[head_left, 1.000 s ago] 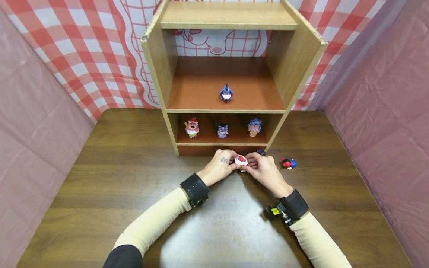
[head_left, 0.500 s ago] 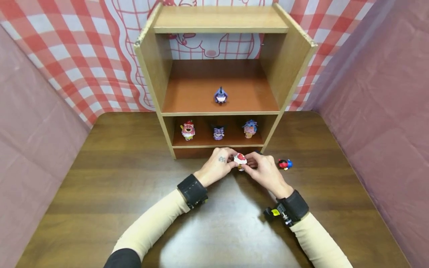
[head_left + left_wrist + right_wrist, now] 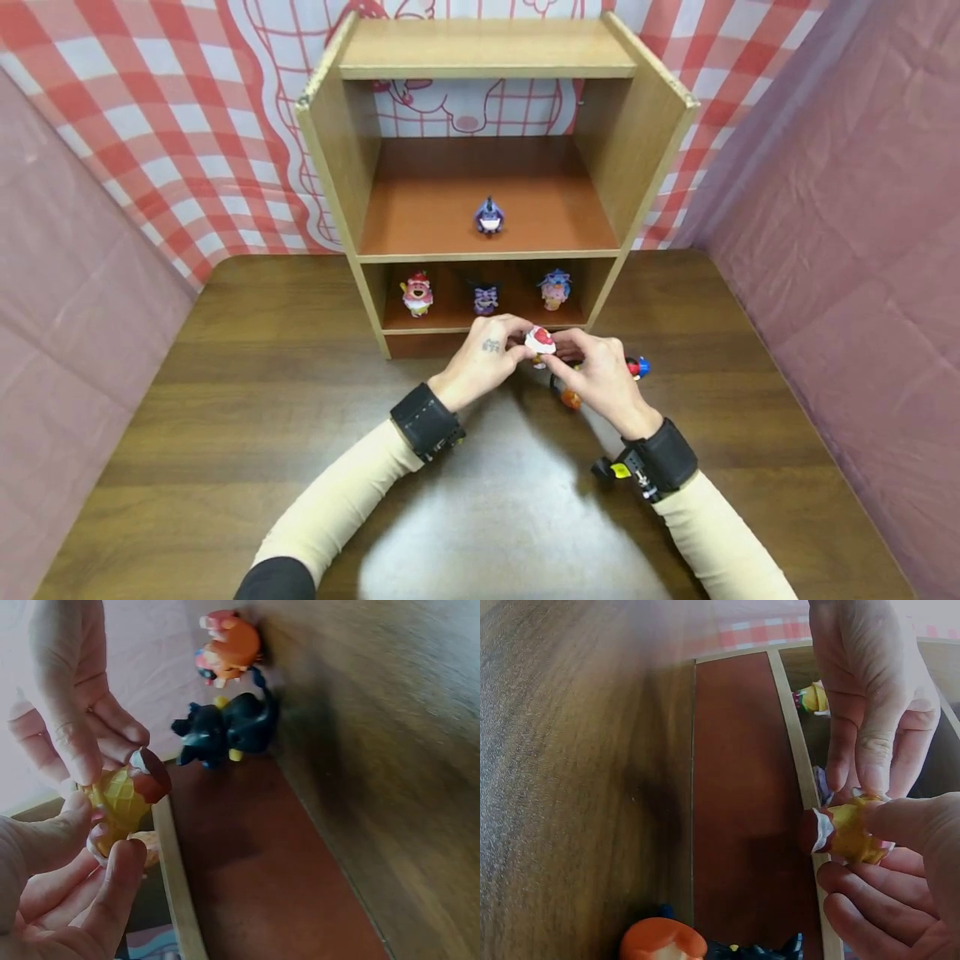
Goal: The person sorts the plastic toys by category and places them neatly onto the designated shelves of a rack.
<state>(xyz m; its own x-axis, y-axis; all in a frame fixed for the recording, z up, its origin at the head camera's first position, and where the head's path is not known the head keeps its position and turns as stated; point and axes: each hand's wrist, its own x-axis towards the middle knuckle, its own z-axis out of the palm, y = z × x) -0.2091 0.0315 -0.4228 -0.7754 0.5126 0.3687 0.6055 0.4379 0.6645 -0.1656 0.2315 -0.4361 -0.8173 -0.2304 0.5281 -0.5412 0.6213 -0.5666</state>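
Note:
A small toy figurine (image 3: 540, 340) with a white top bearing a red patch is held up in front of the lower shelf. Its yellow waffle-patterned body (image 3: 120, 801) shows in the left wrist view, with a brown-red end. From the left, my left hand (image 3: 486, 357) pinches it between thumb and fingers. My right hand (image 3: 602, 379) pinches its other side. Beneath the right hand, an orange figurine (image 3: 571, 399) lies on the table beside a dark figurine (image 3: 225, 731). A red-and-blue figurine (image 3: 637, 367), partly covered by the right hand, lies just beyond.
A wooden shelf unit (image 3: 487, 255) stands at the back of the table (image 3: 300, 350). On its lower level are a pink bear figurine (image 3: 417, 295), a purple figurine (image 3: 485, 299) and a blue-and-pink figurine (image 3: 555, 290). A blue-purple donkey figurine (image 3: 489, 217) sits one level higher.
Both hands have moved slightly up and toward the shelf with the waffle-patterned figurine. The orange figurine has come into sight under the right hand. The head view has shifted a little.

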